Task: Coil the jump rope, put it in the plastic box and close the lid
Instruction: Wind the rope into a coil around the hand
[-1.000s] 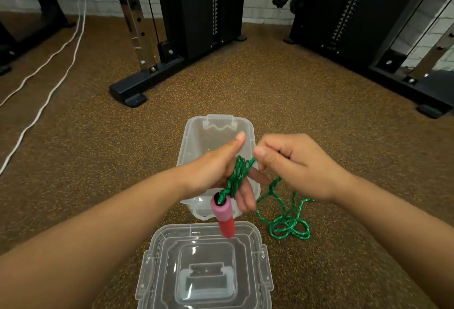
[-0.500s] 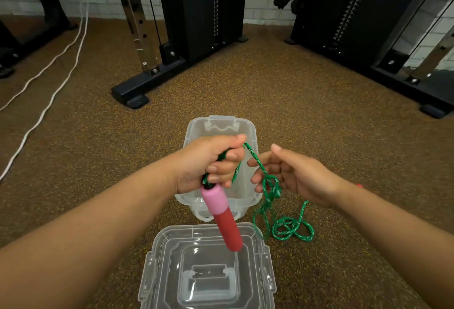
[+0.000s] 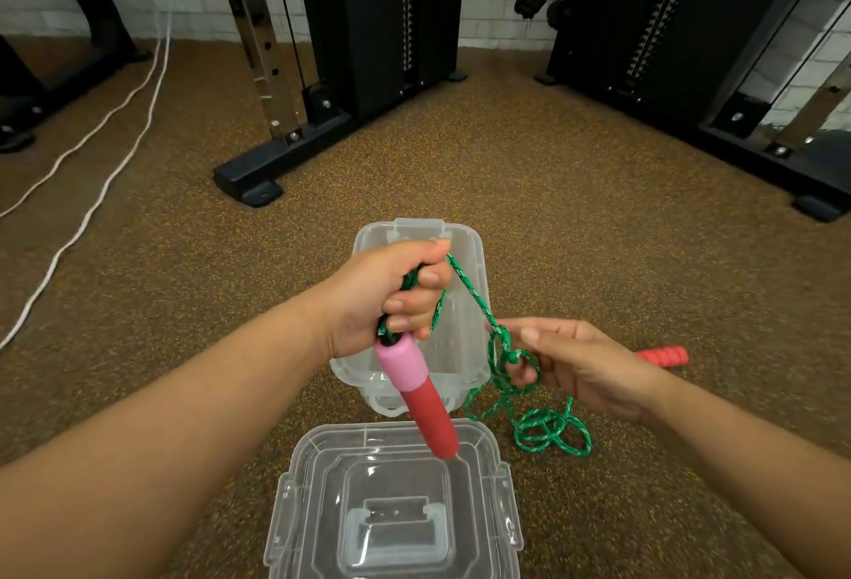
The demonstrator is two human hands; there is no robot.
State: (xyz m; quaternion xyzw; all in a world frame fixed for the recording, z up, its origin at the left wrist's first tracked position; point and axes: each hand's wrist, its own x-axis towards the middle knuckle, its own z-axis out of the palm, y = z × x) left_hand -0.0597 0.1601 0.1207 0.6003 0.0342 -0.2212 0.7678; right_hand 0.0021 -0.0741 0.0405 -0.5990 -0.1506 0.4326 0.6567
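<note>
My left hand (image 3: 391, 297) is fisted around several turns of the green jump rope (image 3: 474, 297), held over the open clear plastic box (image 3: 474, 256). One pink and red handle (image 3: 416, 387) hangs down from that fist. From the fist a strand runs right to my right hand (image 3: 575, 364), whose fingers hold a loop of the rope. Loose rope lies in a small heap (image 3: 548, 433) on the floor under it. The second red handle (image 3: 665, 355) lies on the floor behind my right hand. The clear lid (image 3: 304, 500) rests on the floor just in front of the box.
Black gym machine bases stand behind the box, one at the left (image 3: 258, 177) and one at the right (image 3: 755, 164). White cables (image 3: 92, 205) run across the brown speckled floor at the far left.
My left hand has closed into a fist on the wound rope and the handle now hangs lower. My right hand has moved right and down, drawing out a strand. The second handle has come into view.
</note>
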